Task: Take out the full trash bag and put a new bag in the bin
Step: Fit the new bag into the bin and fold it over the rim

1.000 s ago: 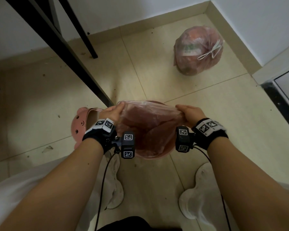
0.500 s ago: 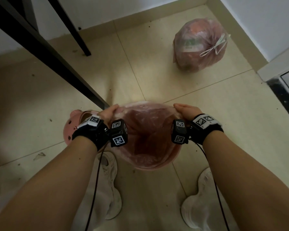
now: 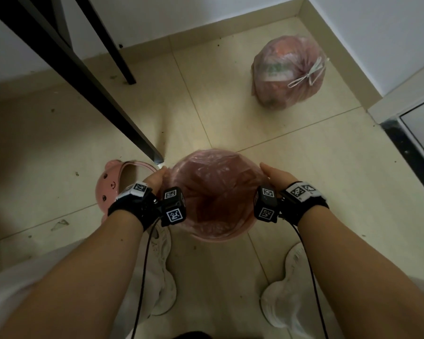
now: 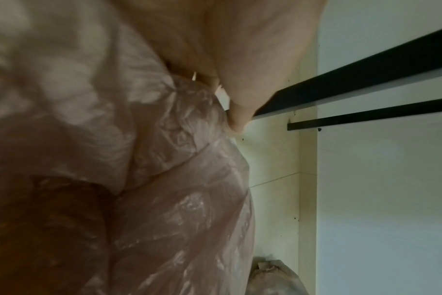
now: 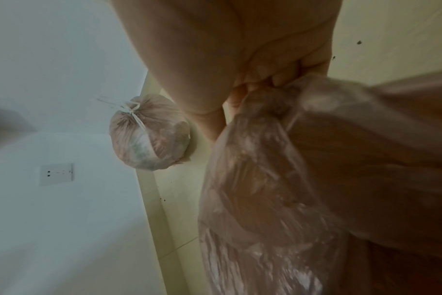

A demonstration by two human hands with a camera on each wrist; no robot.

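Note:
A new translucent pink bag (image 3: pixel 216 189) hangs open inside the round pink bin (image 3: pixel 220 237) on the floor between my feet. My left hand (image 3: pixel 156 179) grips the bag's left edge at the bin's rim, and my right hand (image 3: pixel 273 173) grips its right edge. In the left wrist view, my left hand (image 4: pixel 236 111) pinches crumpled plastic (image 4: pixel 189 199). Curled fingers (image 5: pixel 270 78) bunch the film (image 5: pixel 265 199) in the right wrist view. The full bag (image 3: pixel 288 73), tied with a white string, sits on the floor near the far right corner and shows again as the tied full bag (image 5: pixel 149 133).
A black table leg (image 3: pixel 101 99) slants down to the floor just left of the bin, with a second leg (image 3: pixel 113 47) behind. A pink slipper (image 3: pixel 113 187) lies left of my left hand. White shoes (image 3: pixel 287 292) flank the bin. A dark door threshold (image 3: pixel 406 152) runs at right.
The bag's mouth went from bunched between my hands to spread wide over the bin's rim. Both hands moved apart and down to the bin's sides.

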